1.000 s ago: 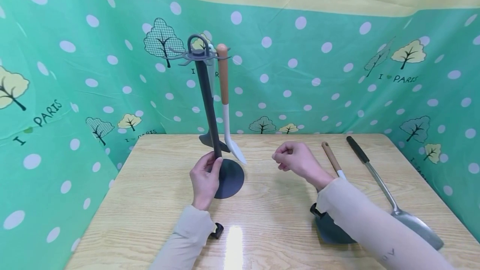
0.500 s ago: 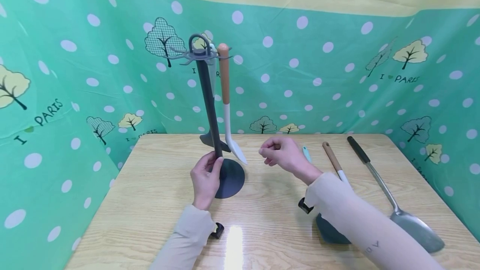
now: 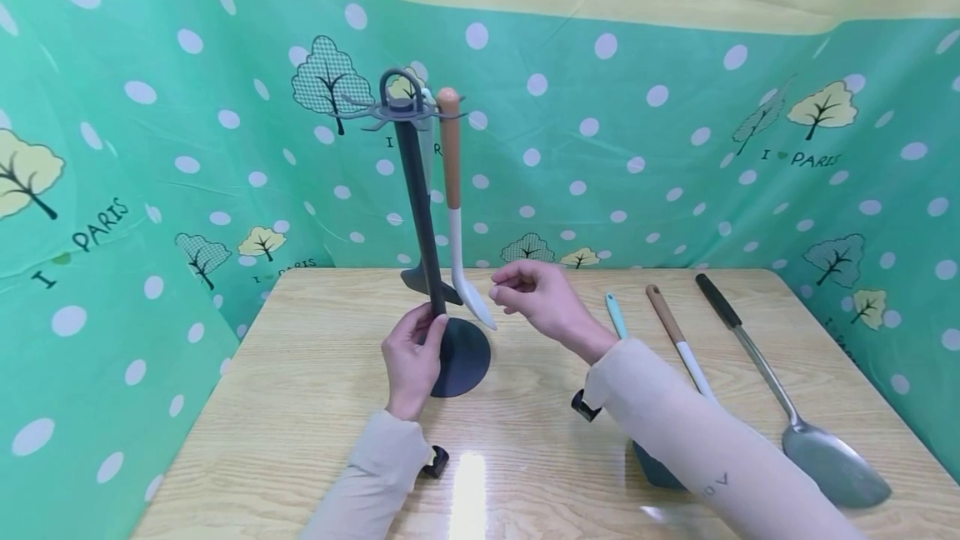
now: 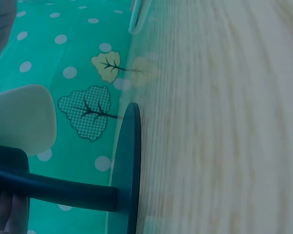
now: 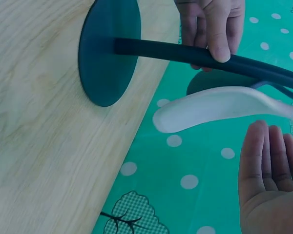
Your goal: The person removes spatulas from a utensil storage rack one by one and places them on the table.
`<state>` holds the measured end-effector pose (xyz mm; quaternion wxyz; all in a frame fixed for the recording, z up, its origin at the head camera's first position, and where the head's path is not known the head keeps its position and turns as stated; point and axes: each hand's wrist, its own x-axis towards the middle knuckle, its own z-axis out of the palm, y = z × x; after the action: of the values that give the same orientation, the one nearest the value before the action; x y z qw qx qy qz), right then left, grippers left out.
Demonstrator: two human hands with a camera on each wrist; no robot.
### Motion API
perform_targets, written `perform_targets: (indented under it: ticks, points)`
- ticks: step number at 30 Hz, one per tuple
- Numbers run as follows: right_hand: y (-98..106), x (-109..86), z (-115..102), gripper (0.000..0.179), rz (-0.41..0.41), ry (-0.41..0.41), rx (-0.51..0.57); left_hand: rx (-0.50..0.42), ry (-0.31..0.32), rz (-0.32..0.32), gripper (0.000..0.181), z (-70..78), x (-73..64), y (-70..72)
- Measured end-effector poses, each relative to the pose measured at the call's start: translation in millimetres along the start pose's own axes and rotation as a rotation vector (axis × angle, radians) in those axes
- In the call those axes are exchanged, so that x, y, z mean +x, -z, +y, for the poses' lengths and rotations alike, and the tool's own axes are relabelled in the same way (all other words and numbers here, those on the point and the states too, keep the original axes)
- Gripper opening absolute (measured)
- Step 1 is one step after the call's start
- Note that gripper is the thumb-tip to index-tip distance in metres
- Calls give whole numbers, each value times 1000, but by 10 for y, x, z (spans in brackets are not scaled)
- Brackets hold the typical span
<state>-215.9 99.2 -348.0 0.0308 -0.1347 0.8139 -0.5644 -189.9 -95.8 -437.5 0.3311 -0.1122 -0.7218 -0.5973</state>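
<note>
A dark utensil stand [image 3: 422, 215] with a ring of hooks on top stands on the table, its round base down. My left hand [image 3: 411, 363] grips its pole just above the base, the thumb laid along the pole [image 5: 171, 52] in the right wrist view. From the hooks hangs a white spatula [image 3: 456, 232] with a wooden handle. Behind the pole hangs a second utensil with a dark head [image 3: 414, 278]. My right hand [image 3: 543, 307] is just right of the white blade [image 5: 205, 111], its fingers extended and holding nothing in the right wrist view.
On the table's right side lie a teal-handled utensil [image 3: 617, 315], a wooden-handled utensil with a white neck [image 3: 693, 369] and a steel wok turner [image 3: 834, 467]. A dark blade [image 3: 657, 470] shows partly beneath my right sleeve. A dotted green curtain [image 3: 645, 198] surrounds the table.
My right hand has moved left, up to the hanging white spatula, uncovering the teal handle on the table. My left hand stays on the pole.
</note>
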Motion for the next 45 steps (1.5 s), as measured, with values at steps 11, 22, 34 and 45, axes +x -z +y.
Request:
perform_targets:
  ticks: [11,22,34,45]
  points:
    - [-144,109,-107,21,22,63,-34,-12,30,-9,21,-306,-24,-20]
    - [-270,220,-167,34,5,174,42,4,-27,7,17,21,15,-7]
    - [-356,271,-193,40,-17,221,115,28,-49,10,17,48,23,3]
    - [-331,234,-218,18,9,222,102,34,-40,2,17,61,21,13]
